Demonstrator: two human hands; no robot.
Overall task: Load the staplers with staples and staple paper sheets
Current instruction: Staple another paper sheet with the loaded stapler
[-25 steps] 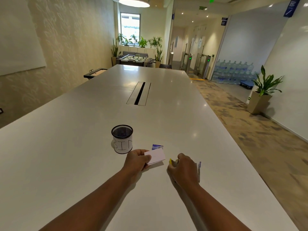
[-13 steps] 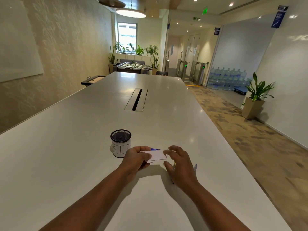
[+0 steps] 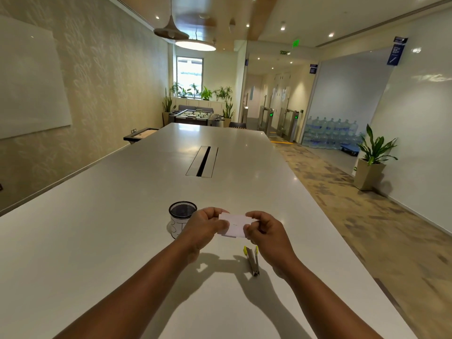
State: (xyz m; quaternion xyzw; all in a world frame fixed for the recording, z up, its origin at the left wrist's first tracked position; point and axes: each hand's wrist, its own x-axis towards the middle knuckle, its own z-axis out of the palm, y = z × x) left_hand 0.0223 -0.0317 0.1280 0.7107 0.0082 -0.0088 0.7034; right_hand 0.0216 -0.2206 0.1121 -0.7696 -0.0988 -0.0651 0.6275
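A small white stack of paper sheets (image 3: 234, 225) is held above the table between both hands. My left hand (image 3: 204, 227) pinches its left edge and my right hand (image 3: 265, 232) pinches its right edge. A small staple mark shows near the paper's middle. Below the paper, a yellow and metal stapler (image 3: 252, 259) lies on the white table (image 3: 122, 216), spread wide, just left of my right wrist. Neither hand touches it.
A black mesh cup (image 3: 181, 217) with a white label stands on the table just left of my left hand. A cable slot (image 3: 203, 161) sits in the table's middle. The table's right edge runs along a carpeted aisle with a potted plant (image 3: 371, 157).
My right hand left the stapler on the table and took hold of the paper's right edge. Both hands lifted the paper up off the table. The camera tilted upward.
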